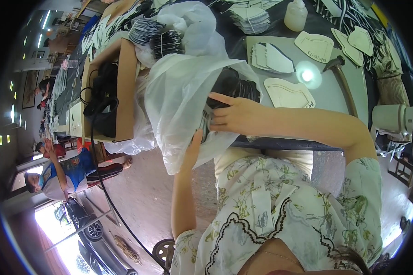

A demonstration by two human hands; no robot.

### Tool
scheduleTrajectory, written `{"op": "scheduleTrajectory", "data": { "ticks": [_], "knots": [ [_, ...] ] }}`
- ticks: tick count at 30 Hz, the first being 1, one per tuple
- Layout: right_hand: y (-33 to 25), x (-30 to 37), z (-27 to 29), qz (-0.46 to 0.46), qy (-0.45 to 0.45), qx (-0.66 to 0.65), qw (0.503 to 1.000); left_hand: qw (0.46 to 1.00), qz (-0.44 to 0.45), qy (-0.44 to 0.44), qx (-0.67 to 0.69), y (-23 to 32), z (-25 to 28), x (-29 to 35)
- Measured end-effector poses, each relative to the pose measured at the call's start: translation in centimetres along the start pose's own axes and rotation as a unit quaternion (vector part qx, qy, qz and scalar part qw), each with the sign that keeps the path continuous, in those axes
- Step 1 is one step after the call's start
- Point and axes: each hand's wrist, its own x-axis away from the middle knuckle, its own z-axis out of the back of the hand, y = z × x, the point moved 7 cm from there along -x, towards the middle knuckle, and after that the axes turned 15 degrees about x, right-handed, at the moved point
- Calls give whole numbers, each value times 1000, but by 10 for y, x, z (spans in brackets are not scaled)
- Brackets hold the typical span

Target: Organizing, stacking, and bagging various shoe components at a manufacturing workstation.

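A translucent plastic bag (pixel 179 96) lies at the table's front edge, its mouth spread toward the right. Inside it are stacked dark cut pieces (pixel 236 86). At the bag's mouth my right hand (pixel 238 115) reaches in from the right, its fingers curved over the edge of a striped bundle of cut pieces (pixel 204 123). My left hand (pixel 196 143) comes up from below and grips the same bundle from its left side, thumb showing. The plastic hides most of the left fingers.
A cardboard box (pixel 126 91) with black items and a cable stands left. A grey board (pixel 326 119) on the right bears pale templates (pixel 289 94), white cut pieces (pixel 270 58) and a hammer (pixel 342 73). Behind are a bottle (pixel 296 16) and tied bundles (pixel 166 43). Another person (pixel 71 174) is far left.
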Motion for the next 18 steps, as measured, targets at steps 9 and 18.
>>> {"op": "scheduleTrajectory", "data": {
  "ticks": [9, 18],
  "knots": [
    [-1, -17, -6, -13, 13, -23, 1000, 995, 15, -82, -59, -3, -19, 7],
    [-10, -3, -16, 14, -28, -12, 999, 994, 83, -77, -5, 18, -33, 7]
  ]
}}
